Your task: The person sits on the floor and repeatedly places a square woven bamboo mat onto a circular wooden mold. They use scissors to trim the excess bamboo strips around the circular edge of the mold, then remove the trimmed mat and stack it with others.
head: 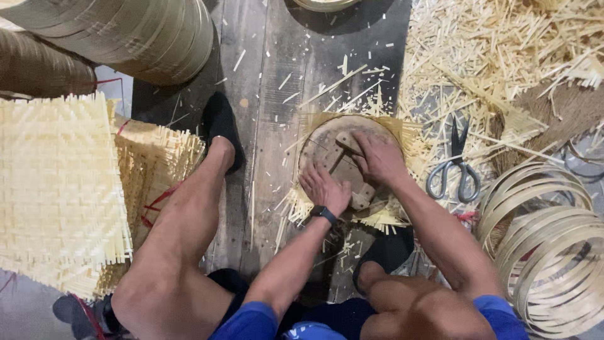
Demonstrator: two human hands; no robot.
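Near edge: blue shorts (251,322), bare knees, both forearms reaching to 12 o'clock. Left hand (325,187), black watch (323,213) on the wrist, lies flat and unclenched, palm down on the round wooden disc (327,151). Right hand (378,157) at the left hand's 2 o'clock, fingers spread, pressing on the same disc, grasping nothing. Disc sits dead centre on the dark plank floor (264,94), on top of a woven bamboo mat (384,217) whose frayed strip ends stick out all round it. A wooden bar (360,189) lies on the disc, partly under the hands. Feet in black shoes: one at the disc's 5 o'clock, other (220,123) at 9 o'clock. Scissors (454,165) at 3 o'clock of the disc, near, not touched. Bamboo hoops (547,239) at 4 o'clock. Stack of woven mats (56,189) far at 9 o'clock. Offcut pile (503,44) at 1 o'clock. Stacked rims (126,34) at 11 o'clock.
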